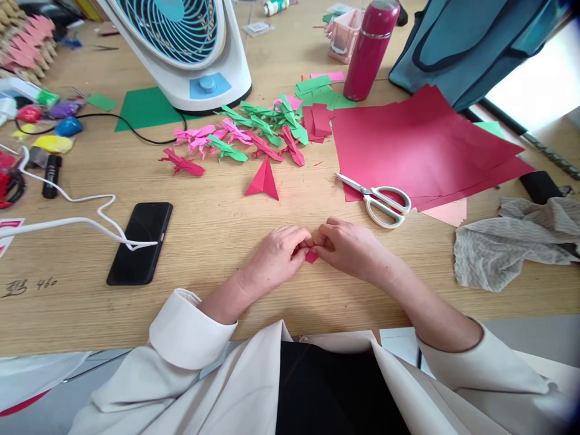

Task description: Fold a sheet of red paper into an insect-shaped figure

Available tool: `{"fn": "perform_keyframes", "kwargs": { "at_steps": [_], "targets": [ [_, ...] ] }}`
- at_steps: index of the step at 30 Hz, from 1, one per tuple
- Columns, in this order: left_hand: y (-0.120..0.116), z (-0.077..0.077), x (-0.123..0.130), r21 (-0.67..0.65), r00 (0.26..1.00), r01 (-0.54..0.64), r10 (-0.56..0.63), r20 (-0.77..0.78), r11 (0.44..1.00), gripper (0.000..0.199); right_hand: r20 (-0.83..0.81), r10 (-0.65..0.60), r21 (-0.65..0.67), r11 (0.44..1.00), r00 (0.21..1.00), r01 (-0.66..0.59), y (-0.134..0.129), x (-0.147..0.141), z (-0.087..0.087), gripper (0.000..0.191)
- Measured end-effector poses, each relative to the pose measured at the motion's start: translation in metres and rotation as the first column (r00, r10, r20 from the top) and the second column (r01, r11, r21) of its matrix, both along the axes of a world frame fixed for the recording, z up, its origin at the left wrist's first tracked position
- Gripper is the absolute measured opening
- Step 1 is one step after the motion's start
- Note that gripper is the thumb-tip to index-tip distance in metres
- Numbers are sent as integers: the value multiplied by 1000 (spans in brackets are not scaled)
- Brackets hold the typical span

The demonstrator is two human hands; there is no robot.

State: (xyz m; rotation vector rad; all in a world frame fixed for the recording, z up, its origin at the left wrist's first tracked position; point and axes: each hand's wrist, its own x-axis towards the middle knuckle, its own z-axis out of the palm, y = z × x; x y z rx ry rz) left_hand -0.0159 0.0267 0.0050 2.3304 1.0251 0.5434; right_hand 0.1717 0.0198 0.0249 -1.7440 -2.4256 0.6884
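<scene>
Between my fingertips is a small piece of red paper (312, 257), mostly covered by both hands. My left hand (284, 249) pinches its left side and my right hand (342, 244) pinches its right side, just above the table. Beyond them a red folded paper triangle (263, 181) lies on the wood. Behind that sits a group of folded paper figures in green (263, 124), pink (199, 138) and red (181, 163). White-handled scissors (380, 199) lie to the right, partly over large red paper sheets (408, 145).
A fan (203, 60) and a red bottle (369, 51) stand at the back, with a blue bag (466, 48) at the right. A phone (140, 241) with a white cable lies left. A crumpled grey cloth (507, 241) lies right.
</scene>
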Motion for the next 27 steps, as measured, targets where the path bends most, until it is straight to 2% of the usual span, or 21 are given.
{"fn": "perform_keyframes", "kwargs": {
  "at_steps": [6,10,20,27],
  "targets": [
    [-2,0,1,16,999,0,0,-38,1000,14,-103,84,16,996,991,-83,2,11,-3,6],
    [-3,1,2,45,998,-6,9,-70,999,11,-166,115,24,993,979,-112,1,17,-4,9],
    [-4,1,4,117,982,28,-6,-187,993,9,-168,116,42,993,979,-111,-3,18,-6,9],
    [-6,0,2,133,990,43,-24,-140,990,9,-187,169,106,983,968,-151,-12,19,-8,13]
  ]
}}
